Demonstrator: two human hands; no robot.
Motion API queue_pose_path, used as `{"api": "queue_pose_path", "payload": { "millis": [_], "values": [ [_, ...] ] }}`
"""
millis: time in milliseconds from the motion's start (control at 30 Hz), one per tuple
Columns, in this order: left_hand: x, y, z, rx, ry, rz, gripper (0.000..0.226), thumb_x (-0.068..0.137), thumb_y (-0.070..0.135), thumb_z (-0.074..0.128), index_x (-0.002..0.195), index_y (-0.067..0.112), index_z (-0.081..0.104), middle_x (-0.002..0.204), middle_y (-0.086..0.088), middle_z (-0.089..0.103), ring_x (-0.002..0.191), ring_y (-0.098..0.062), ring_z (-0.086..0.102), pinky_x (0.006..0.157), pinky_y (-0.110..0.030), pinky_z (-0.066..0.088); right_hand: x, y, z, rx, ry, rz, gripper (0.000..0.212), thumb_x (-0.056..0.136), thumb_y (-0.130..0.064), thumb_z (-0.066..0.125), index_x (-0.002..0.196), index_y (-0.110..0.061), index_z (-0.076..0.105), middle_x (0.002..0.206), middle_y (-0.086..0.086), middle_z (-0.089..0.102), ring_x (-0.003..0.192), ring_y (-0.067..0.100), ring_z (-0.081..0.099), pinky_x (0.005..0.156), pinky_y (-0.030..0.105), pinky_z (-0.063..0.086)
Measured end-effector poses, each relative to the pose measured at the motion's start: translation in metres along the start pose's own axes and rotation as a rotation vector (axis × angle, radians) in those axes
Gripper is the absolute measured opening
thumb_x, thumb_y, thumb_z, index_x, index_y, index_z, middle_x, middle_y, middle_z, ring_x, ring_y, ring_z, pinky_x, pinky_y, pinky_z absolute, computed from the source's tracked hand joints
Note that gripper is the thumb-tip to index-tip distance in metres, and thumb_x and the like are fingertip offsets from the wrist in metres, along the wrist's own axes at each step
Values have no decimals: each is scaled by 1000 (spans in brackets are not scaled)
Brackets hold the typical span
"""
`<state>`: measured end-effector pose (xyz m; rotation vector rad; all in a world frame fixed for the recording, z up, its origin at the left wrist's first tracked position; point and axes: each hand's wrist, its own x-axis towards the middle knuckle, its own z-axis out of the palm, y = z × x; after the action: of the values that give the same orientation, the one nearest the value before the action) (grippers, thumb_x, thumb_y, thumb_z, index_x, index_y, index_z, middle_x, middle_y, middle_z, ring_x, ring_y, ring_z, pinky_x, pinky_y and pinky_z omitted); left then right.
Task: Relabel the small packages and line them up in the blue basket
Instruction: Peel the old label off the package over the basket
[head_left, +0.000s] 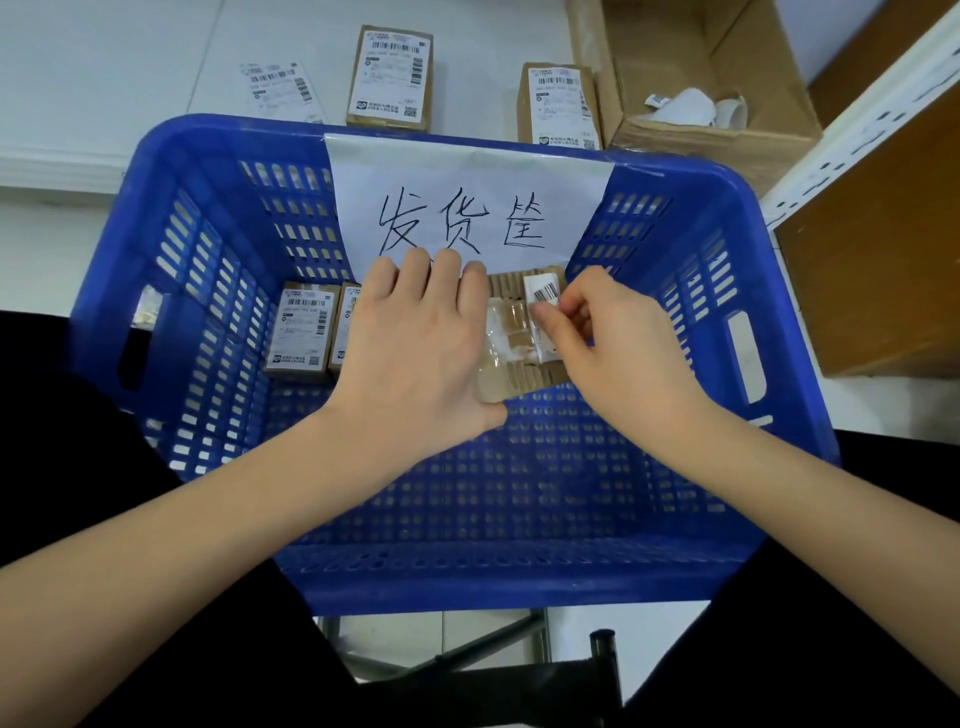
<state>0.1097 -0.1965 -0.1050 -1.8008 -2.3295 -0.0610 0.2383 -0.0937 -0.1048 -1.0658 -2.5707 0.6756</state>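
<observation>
Left hand (415, 338) lies flat, fingers straight, pressing the small package (519, 343) over the blue basket (218, 171). Right hand (608, 338) pinches a barcode label (543, 299) on it.

Paper sign (470, 192) on blue basket (779, 291): "发货筐" (handwritten); package labels unreadable.
</observation>
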Motion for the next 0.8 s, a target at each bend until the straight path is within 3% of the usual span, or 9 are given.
{"api": "queue_pose_path", "payload": {
  "millis": [133, 233, 367, 533, 633, 700, 800],
  "values": [
    [1, -1, -4, -4, -9, 5, 70, 48, 54, 68, 92, 1, 57, 79, -9, 49, 71, -26, 44, 67, -35, 24, -1, -5, 2, -38, -28, -23, 23, 99, -27, 46, 85, -10, 40, 68, 1, 48, 60, 18, 43, 55, 33, 28],
    [1, -1, -6, -1, 5, 15, 65, 50, 52, 62, 90, 1, 56, 78, -9, 48, 70, -25, 43, 66, -34, 21, -1, -7, 4, -37, -21, -29, 21, 99, -22, 45, 85, -9, 37, 74, 8, 50, 65, 24, 46, 57, 34, 30],
    [4, -2, -6, -12, 38, 22, 63, 53, 51, 49, 91, 1, 57, 78, -9, 49, 70, -25, 44, 66, -34, 22, 3, -7, 1, -91, 4, -50, 21, 99, -19, 46, 84, -9, 35, 72, 6, 46, 65, 22, 41, 58, 33, 27],
    [2, -2, -3, -27, 45, 24, 63, 51, 51, 60, 89, 1, 56, 77, -9, 47, 70, -24, 40, 66, -34, 23, 5, -5, 2, -200, -16, -92, 19, 98, -14, 47, 84, -11, 35, 64, -2, 35, 60, 19, 35, 51, 33, 19],
    [2, -1, -3, -23, 47, 21, 64, 50, 52, 60, 88, 1, 56, 77, -8, 47, 70, -23, 37, 66, -34, 22, 4, -6, 3, -210, -17, -118, 20, 99, -15, 46, 83, -12, 34, 59, -7, 26, 55, 15, 27, 46, 27, 15],
    [2, -1, -2, -22, 38, 19, 66, 48, 52, 64, 89, 1, 55, 77, -9, 47, 70, -24, 40, 66, -34, 22, 5, -5, 3, -197, -41, -124, 20, 99, -18, 46, 83, -10, 36, 59, -4, 30, 58, 19, 34, 50, 34, 22],
    [3, -2, -2, -16, 29, 8, 66, 48, 52, 64, 89, 1, 56, 77, -9, 48, 69, -25, 42, 65, -35, 24, 7, -2, -4, -50, -55, -95, 27, 97, -27, 50, 85, -4, 49, 67, 3, 52, 65, 24, 51, 62, 39, 41]
  ]
}}
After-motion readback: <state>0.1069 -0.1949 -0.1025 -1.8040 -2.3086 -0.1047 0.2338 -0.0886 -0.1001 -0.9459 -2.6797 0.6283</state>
